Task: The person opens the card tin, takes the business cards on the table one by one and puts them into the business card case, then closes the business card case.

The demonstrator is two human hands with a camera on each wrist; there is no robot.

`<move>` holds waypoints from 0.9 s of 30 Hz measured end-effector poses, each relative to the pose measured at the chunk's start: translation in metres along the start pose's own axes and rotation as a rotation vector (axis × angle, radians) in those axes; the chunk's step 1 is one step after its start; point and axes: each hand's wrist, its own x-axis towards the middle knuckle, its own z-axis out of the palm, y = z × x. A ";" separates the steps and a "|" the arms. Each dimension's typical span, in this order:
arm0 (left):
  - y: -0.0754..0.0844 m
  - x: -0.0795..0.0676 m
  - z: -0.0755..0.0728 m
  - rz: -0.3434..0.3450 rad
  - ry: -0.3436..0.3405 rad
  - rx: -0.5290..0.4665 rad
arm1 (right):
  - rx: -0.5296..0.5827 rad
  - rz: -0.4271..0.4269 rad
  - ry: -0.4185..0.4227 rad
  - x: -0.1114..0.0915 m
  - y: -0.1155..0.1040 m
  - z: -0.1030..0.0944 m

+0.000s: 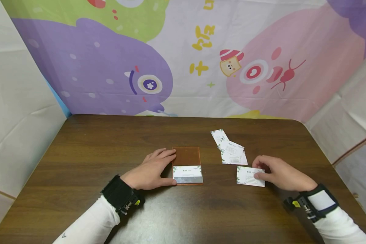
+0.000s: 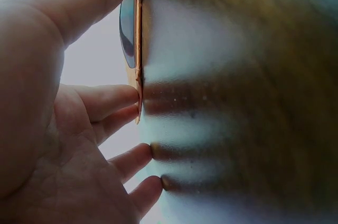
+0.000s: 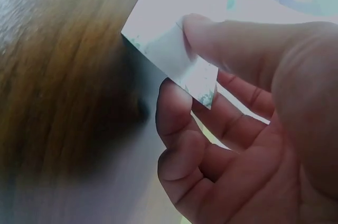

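Observation:
A brown card holder (image 1: 186, 156) lies open on the table, a white card with leafy corners (image 1: 186, 170) tucked in its lower pocket. My left hand (image 1: 150, 170) rests at its left side, thumb on the lower corner and fingertips on the upper part. In the left wrist view the thumb and two fingers (image 2: 113, 101) touch the holder's edge (image 2: 139, 49), while the other fingertips touch the table. My right hand (image 1: 279, 173) pinches a white printed card (image 1: 247, 176) by its right end; the right wrist view shows the thumb (image 3: 232, 42) on the card's face, fingers behind.
Several similar white cards (image 1: 233, 158) lie overlapping on the brown wooden table (image 1: 125, 135), beyond the pinched card and right of the holder. A cartoon-printed cloth (image 1: 198, 95) hangs along the table's back edge, and pale cloth walls (image 1: 24, 101) stand at both sides.

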 end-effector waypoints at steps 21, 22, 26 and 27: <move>0.002 -0.001 -0.001 -0.001 0.001 0.001 | 0.001 -0.056 0.053 0.017 -0.016 -0.004; 0.002 -0.001 -0.001 -0.002 0.001 -0.001 | 0.001 -0.054 0.053 0.018 -0.016 -0.004; 0.002 -0.001 -0.002 -0.004 -0.001 -0.004 | 0.000 -0.054 0.059 0.022 -0.020 -0.004; 0.003 -0.001 -0.002 -0.003 -0.002 -0.004 | 0.000 -0.057 0.062 0.023 -0.021 -0.004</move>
